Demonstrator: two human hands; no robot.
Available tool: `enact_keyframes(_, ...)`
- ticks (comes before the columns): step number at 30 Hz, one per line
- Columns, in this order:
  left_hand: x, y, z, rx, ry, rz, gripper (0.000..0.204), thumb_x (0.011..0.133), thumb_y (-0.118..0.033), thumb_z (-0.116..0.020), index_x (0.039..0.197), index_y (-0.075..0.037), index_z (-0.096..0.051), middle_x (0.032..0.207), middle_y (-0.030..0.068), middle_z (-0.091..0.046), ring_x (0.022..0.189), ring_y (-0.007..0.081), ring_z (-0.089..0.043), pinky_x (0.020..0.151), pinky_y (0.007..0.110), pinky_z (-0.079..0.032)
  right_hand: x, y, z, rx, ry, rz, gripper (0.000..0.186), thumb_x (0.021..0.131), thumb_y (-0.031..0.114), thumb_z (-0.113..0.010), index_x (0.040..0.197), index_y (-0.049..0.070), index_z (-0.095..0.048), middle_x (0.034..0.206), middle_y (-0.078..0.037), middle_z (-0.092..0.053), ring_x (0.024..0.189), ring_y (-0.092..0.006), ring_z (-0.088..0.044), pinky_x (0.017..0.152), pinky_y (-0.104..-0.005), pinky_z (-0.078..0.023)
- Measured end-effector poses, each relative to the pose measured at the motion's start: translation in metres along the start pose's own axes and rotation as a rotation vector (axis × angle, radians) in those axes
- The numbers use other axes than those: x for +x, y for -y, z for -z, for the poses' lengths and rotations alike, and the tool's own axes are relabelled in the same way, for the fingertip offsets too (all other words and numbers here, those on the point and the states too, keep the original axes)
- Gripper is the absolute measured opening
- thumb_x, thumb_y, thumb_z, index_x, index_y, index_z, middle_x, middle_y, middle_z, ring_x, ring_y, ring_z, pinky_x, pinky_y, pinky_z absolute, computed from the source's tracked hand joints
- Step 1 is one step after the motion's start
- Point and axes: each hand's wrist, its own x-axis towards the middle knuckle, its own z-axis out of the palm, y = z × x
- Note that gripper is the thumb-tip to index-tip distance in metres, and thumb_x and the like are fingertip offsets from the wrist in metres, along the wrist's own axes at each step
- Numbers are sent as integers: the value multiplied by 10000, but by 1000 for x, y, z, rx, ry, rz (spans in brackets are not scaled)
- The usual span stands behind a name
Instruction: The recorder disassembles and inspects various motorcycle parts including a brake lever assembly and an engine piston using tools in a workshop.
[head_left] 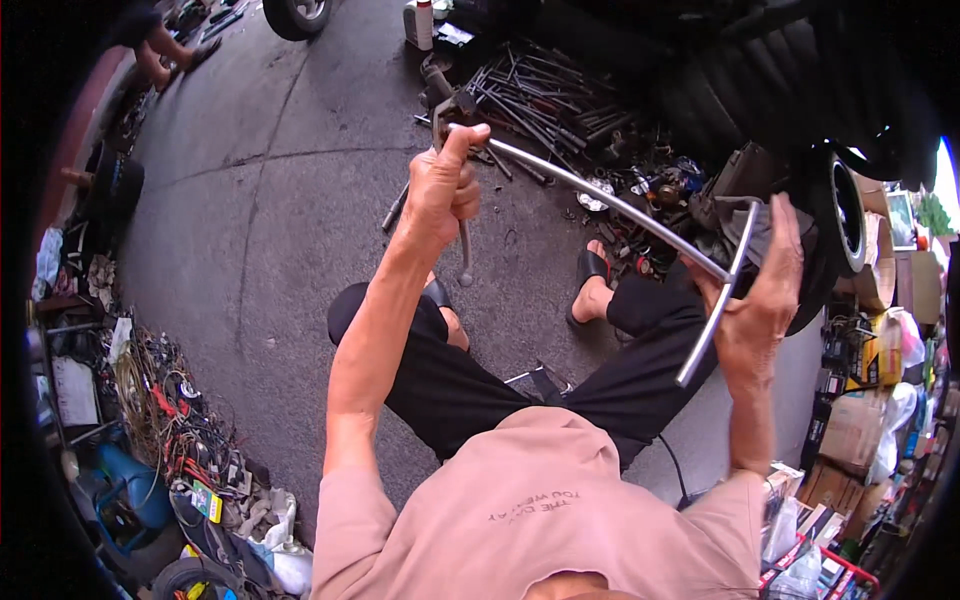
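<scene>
My left hand is closed in a fist around a metal hand lever with a ball-shaped end hanging below the fingers. A dark bracket-like part stands out above the fist; how it joins the lever is hidden. The silver T-handle wrench slants down to the right from beside my left thumb. Its far tip is at the part, masked by the thumb. At the crossbar my right hand is open, fingers stretched out and thumb apart, the bar crossing in front of the palm and touching it.
Beyond my hands, a pile of metal rods lies on the floor, with small loose parts to its right. A tyre stands at the right. Tangled cables lie at the left. Another person's legs show at far left.
</scene>
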Motion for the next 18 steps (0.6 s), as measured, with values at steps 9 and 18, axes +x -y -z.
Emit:
enact_keyframes(9, -4, 6, -8, 117, -84, -129, 346, 788, -342, -677, 650, -163, -415, 462, -96, -261, 342, 18, -237, 332, 216, -152, -21, -13, 2, 1485, 80, -836, 416, 869, -6, -462, 1271, -74, -382, 1193, -223, -509, 1070, -347, -552, 702, -328, -578)
enact_keyframes(18, 3, 22, -6, 677, -132, -558, 189, 728, -181, -587, 793, -23, -507, 537, -28, -409, 461, 61, -382, 407, 240, -302, -13, -23, -25, 1384, -75, -864, 390, 929, 173, -448, 1212, -94, -427, 1176, -260, -518, 1061, -321, -564, 650, -301, -585)
